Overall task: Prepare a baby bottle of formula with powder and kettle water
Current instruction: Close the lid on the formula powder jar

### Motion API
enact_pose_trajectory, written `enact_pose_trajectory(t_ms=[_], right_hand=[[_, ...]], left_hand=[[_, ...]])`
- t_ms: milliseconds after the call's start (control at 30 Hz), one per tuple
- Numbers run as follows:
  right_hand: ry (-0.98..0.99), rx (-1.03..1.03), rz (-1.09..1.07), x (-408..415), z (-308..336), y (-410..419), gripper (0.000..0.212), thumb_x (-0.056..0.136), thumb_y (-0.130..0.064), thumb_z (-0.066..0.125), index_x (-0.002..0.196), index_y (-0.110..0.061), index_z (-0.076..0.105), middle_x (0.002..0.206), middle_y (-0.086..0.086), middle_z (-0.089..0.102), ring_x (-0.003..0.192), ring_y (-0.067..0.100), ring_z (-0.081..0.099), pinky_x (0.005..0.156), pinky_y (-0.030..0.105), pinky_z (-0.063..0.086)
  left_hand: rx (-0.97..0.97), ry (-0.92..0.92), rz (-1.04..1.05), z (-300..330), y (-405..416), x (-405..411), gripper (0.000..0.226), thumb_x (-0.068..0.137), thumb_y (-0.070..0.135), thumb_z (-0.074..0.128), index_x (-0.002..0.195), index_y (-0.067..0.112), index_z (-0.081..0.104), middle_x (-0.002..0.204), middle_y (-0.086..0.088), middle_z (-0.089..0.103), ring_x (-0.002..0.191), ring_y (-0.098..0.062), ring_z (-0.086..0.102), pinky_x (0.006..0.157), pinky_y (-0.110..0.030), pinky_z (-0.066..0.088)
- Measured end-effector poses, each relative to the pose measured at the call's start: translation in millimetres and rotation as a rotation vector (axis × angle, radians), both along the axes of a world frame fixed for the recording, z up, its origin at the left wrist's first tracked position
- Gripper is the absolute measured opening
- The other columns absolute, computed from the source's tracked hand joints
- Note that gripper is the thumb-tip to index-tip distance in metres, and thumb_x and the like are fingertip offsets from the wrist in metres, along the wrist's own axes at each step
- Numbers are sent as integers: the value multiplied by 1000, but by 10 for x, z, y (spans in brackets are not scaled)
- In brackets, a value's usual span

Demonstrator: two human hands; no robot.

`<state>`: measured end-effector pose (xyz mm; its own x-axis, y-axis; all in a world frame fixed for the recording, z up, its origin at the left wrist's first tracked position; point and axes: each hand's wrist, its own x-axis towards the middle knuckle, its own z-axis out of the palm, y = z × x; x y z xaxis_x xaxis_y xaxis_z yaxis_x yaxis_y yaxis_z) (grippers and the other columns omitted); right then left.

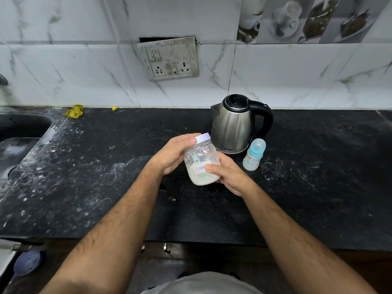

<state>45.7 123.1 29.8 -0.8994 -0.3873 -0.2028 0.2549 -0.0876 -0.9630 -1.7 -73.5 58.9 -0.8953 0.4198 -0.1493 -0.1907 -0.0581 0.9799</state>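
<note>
Formula jar [201,161], gripped tilted by left hand [174,153] and right hand [228,174], could spill powder once its lid [203,137] comes off.

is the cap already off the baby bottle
No, the baby bottle stands capped on the counter beside the kettle.

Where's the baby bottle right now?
In the head view the baby bottle stands capped on the black counter, right of centre, just right of the kettle and beyond the right hand.
</note>
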Motion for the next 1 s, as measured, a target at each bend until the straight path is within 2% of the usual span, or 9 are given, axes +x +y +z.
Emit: enact_pose_trajectory(t_ms=[133,200,333,467,567,667,733,867,1000], right_hand=[[29,27,-14,-14,-52,-25,77,69,-30,80,137,-10,50,129,17,65,120,33,62,95,43,53],[8,-9,11,1,-57,-30,75,71,-31,77,138,-10,50,130,17,64,117,30,64,91,40,54],[48,5,-39,4,-103,-72,72,71,-30,77,135,-9,52,128,18,65,120,35,62,99,47,51],[148,139,-140,-2,-86,-105,67,70,-23,82,131,-14,57,119,6,71,112,22,67,94,36,54],[222,244,-205,10,-103,-137,64,71,-16,86,128,-20,58,111,-7,72,102,8,69,87,25,53],[228,256,-220,15,-100,-156,62,72,-12,87,126,-22,59,110,-8,72,101,6,69,87,25,55],[192,197,-185,16,-95,-135,62,71,-17,85,127,-19,59,114,-1,73,105,12,69,90,31,55],[39,-37,-20,40,-99,-61,69,76,-29,74,137,-9,51,131,19,63,123,37,59,101,50,48],[15,-67,-6,14,-92,-21,71,76,-28,73,140,-10,48,135,20,61,126,37,57,103,51,46]], left_hand=[[-40,-17,-30,38,-42,-27,64,74,30,69,131,5,59,118,-15,69,105,-23,65,97,-38,51],[-45,2,-60,64,-43,-26,52,75,27,68,124,10,65,111,-10,73,100,-20,68,92,-33,55],[-99,58,10,103,-30,-34,43,78,21,67,120,9,68,106,-8,75,96,-17,70,83,-28,55],[-177,74,75,105,-27,-63,36,86,13,70,121,5,67,110,-10,74,99,-18,70,88,-32,53],[-248,106,88,107,-27,-54,24,85,17,72,109,17,74,104,-6,77,98,-18,72,91,-36,55],[-260,115,108,106,-20,-33,15,86,15,73,96,27,76,100,-4,78,95,-18,73,94,-39,56],[-245,108,94,106,-27,-38,19,84,17,73,103,22,75,102,-4,77,96,-16,72,91,-36,55],[-69,-3,-56,126,-71,-30,57,73,25,72,128,10,62,112,-6,73,102,-17,68,91,-31,55],[7,-56,-26,90,-101,-47,66,79,16,69,141,10,49,127,-5,66,113,-16,65,97,-30,53]])
